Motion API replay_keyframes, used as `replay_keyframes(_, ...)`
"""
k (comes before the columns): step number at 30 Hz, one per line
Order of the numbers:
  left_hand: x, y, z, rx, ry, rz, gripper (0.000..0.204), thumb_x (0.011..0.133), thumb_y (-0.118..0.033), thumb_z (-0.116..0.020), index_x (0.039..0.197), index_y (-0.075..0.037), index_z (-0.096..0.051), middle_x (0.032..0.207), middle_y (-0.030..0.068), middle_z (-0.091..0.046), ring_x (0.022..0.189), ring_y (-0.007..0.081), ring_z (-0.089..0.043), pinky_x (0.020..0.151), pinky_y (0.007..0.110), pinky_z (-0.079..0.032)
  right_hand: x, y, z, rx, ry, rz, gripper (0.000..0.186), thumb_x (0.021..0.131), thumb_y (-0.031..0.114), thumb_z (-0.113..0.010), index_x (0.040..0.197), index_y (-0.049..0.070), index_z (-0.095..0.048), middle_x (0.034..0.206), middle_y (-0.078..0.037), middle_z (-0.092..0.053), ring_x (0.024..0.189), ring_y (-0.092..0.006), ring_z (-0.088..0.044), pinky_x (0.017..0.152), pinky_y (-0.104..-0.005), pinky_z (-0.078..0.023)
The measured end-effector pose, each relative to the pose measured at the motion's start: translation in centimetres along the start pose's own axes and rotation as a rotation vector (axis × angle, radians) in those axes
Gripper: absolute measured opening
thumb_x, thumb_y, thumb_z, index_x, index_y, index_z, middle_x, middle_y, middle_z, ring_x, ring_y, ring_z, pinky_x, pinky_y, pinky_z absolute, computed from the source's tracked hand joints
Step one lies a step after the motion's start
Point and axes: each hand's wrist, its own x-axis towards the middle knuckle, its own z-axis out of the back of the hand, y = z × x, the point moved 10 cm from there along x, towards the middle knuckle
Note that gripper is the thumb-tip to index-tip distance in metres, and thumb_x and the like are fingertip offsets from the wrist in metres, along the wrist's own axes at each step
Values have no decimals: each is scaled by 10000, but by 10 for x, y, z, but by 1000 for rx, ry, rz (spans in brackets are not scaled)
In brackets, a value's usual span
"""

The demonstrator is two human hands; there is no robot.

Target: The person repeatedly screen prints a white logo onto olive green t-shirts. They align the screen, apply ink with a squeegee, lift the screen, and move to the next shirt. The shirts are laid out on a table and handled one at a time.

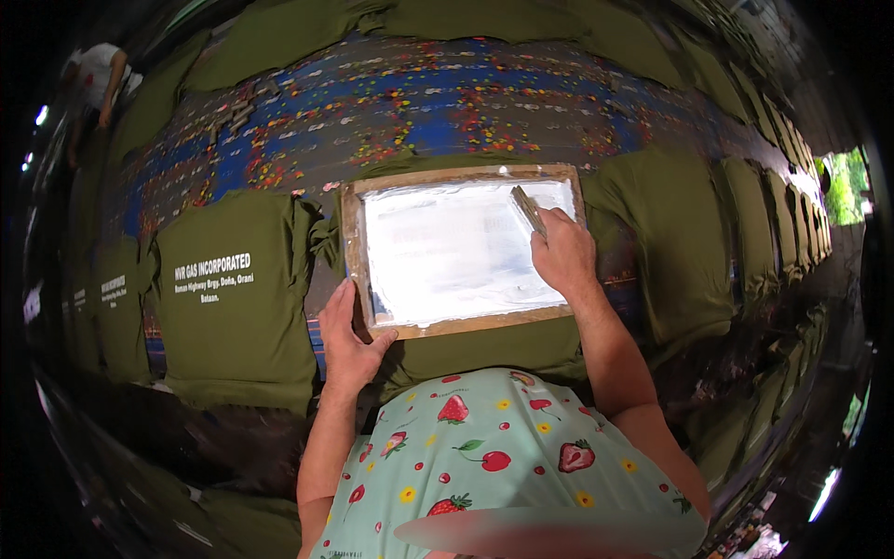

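A wooden-framed printing screen point(466, 328) lies flat on an olive green T-shirt point(484, 352), whose lower part shows below it. White ink point(447, 252) is spread over most of the mesh, with faint lettering visible through it. My right hand point(566, 250) grips a squeegee point(528, 211), its blade resting on the inked mesh near the upper right. At the lower left corner of the frame, my left hand point(352, 340) has its fingers along the left side and its thumb on the bottom rail, holding the corner.
A printed green shirt point(233, 298) with white lettering lies to the left, and a plain one point(666, 252) to the right. More shirts line the long, paint-spotted table point(372, 102) on both sides. Another person point(96, 79) stands at the far left.
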Motion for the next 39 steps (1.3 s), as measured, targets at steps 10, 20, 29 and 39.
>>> replay_keyframes(10, -2, 9, 2, -62, 10, 36, 1084, 688, -150, -993, 1618, 13, -459, 1628, 232, -479, 1446, 429, -451, 1247, 512, -340, 37, 160, -71, 48, 283, 482, 364, 901, 88, -632, 1250, 43, -723, 1102, -186, -735, 1003, -423, -718, 875, -532, -584)
replay_keyframes(20, 1, 2, 2, 26, 35, 49, 1084, 679, -161, -1000, 1609, 4, -470, 1622, 219, -485, 1435, 429, -462, 1223, 522, -363, 31, 213, -69, -141, 394, 1273, 135, 880, 138, -679, 877, 145, -814, 858, -82, -766, 908, -315, -756, 851, -457, -576)
replay_keyframes(29, 4, -9, 1, 151, 43, 89, 1082, 658, -134, -1009, 1599, 1, -493, 1610, 194, -519, 1413, 416, -491, 1223, 504, -380, 19, 133, -45, -252, 487, 1306, 151, 892, 141, -663, 823, 163, -796, 868, -41, -751, 950, -269, -728, 901, -419, -540)
replay_keyframes(39, 6, -10, -1, 159, 50, 86, 1077, 657, -128, -1004, 1594, 12, -492, 1599, 194, -534, 1430, 409, -487, 1237, 493, -371, -3, 13, -4, -186, 369, 927, 272, 853, 31, -685, 1055, 173, -800, 1009, -8, -747, 1009, -242, -705, 910, -415, -524)
